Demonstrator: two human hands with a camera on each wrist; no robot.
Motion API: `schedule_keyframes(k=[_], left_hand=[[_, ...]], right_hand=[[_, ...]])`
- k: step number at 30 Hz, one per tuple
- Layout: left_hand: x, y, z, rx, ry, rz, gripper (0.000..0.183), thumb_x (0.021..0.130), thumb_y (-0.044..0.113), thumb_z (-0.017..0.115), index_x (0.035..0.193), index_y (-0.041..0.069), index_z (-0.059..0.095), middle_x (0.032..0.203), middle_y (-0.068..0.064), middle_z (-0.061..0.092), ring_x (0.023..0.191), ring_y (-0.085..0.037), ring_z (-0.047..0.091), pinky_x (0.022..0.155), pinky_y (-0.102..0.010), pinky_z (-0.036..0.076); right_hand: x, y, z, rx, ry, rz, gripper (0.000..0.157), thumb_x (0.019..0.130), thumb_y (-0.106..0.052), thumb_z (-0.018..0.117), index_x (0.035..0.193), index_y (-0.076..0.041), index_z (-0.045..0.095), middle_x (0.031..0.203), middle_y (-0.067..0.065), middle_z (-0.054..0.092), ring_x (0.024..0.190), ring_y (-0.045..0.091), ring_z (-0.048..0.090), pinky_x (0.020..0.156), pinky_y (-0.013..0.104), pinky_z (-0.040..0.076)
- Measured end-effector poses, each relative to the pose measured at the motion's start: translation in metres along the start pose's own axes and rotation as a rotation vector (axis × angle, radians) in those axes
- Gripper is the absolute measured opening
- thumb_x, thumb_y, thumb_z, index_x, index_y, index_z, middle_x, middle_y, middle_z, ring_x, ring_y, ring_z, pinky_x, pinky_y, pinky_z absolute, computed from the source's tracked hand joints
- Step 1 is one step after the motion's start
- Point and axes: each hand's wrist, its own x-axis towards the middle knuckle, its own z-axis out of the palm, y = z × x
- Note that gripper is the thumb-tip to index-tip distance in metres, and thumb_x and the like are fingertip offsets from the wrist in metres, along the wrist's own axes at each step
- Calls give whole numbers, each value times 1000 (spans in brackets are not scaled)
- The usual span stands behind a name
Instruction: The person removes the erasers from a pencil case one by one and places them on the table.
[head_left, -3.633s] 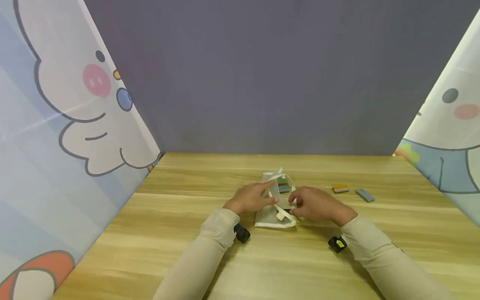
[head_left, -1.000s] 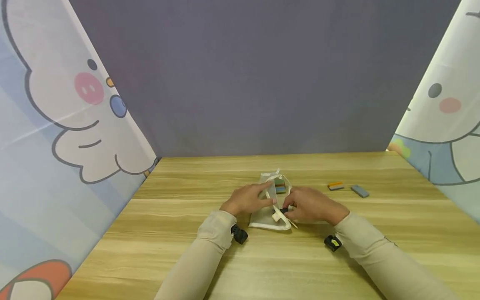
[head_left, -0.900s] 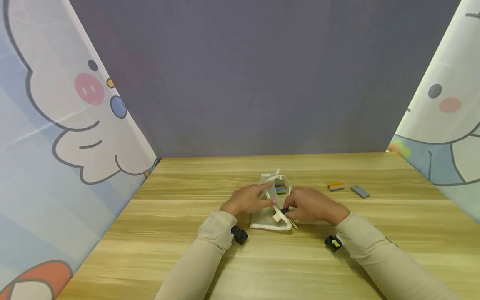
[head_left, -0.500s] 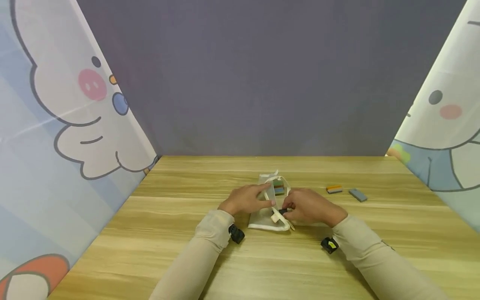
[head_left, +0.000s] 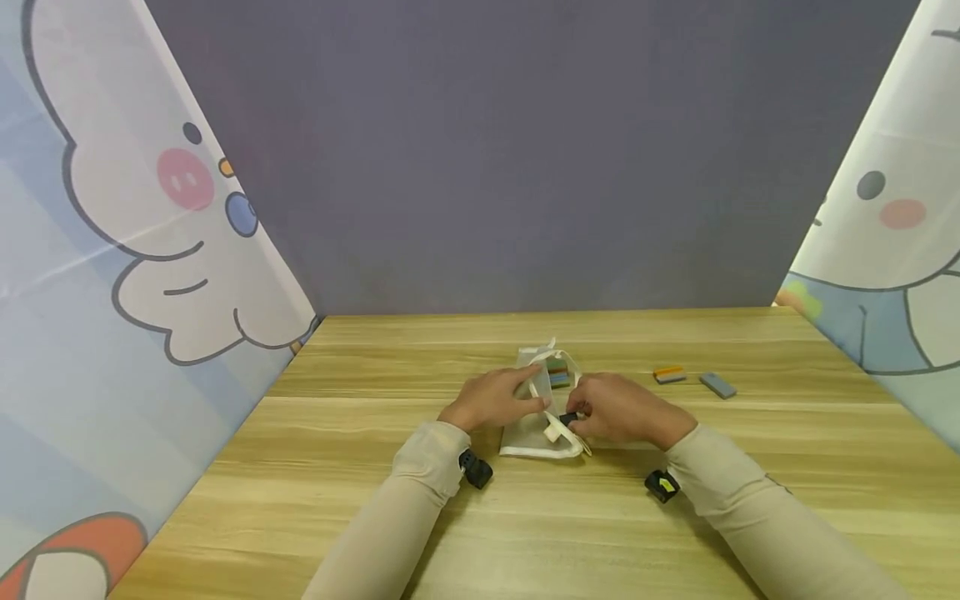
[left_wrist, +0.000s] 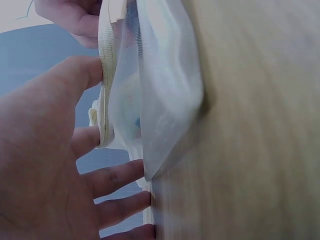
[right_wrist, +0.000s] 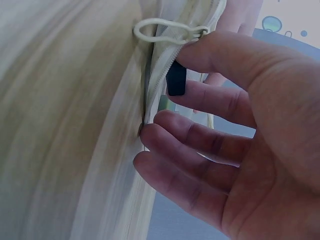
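A white mesh zip pouch [head_left: 528, 433] lies on the table with its mouth spread. My left hand [head_left: 491, 400] rests on it; its thumb and index finger, nearly straight, press against the zip edge [left_wrist: 104, 75], while the other fingers spread beside the mesh. At the mouth, my right hand [head_left: 618, 408] pinches a small black block [right_wrist: 176, 79] between thumb and index finger; part of the block is hidden by the thumb and zip edge. A stack of green, brown and blue pieces [head_left: 558, 375] shows inside the pouch. The cream zip pull loop [right_wrist: 157, 31] hangs near the right thumb.
To the right on the wooden table [head_left: 375, 500] lie an orange-and-grey piece [head_left: 669, 375] and a grey block [head_left: 717, 385]. A dark grey panel [head_left: 525, 167] stands behind the table, with cartoon-printed cloths [head_left: 90, 292] on both sides.
Both hands stay at the pouch, almost unmoved. Since half a second ago, the black block in my right fingers has shifted slightly rightward, away from under the mesh edge. The head view has tilted slightly.
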Motion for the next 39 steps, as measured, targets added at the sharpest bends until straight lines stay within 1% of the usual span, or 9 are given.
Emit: schedule_keyframes(k=[4,10,19,24,30,39], left_hand=[[2,-1,-1,0,-10,0,70,95,68,48,157,40,33,152,5,47,135,-24,49,97,-55,45],[3,-2,0,3,-7,0,70,95,68,49,157,40,33,152,6,47,134,-23,49,96,-54,46],[0,-2,2,-8,-12,-6,70,95,68,49,157,40,33,152,5,47,133,-24,50,96,-54,46],[2,-2,0,-7,-9,11,70,95,67,49,157,40,32,152,5,47,133,-23,50,94,-53,48],[4,-2,-2,2,-12,22,71,95,68,50,157,39,33,151,5,48,131,-23,52,91,-50,50],[3,-2,-5,-18,-24,23,71,95,66,52,158,39,32,152,4,48,131,-24,52,90,-50,50]], right_hand=[[1,2,-1,20,-5,3,12,92,-22,74,100,-13,77,94,-4,65,79,8,59,70,34,52],[1,2,0,37,-13,2,12,92,-21,74,100,-13,76,94,-4,64,79,9,58,69,34,51],[0,0,1,59,-20,9,12,92,-20,73,102,-13,76,99,-2,65,82,13,63,71,34,53],[0,1,-1,55,-3,11,11,92,-17,73,101,-12,77,98,-2,66,82,13,63,71,34,54],[2,3,-1,45,8,23,11,91,-19,74,100,-13,77,96,-4,66,80,11,63,70,32,53],[3,5,-3,70,-3,39,13,91,-21,74,102,-14,76,98,-3,65,80,8,63,70,32,54]])
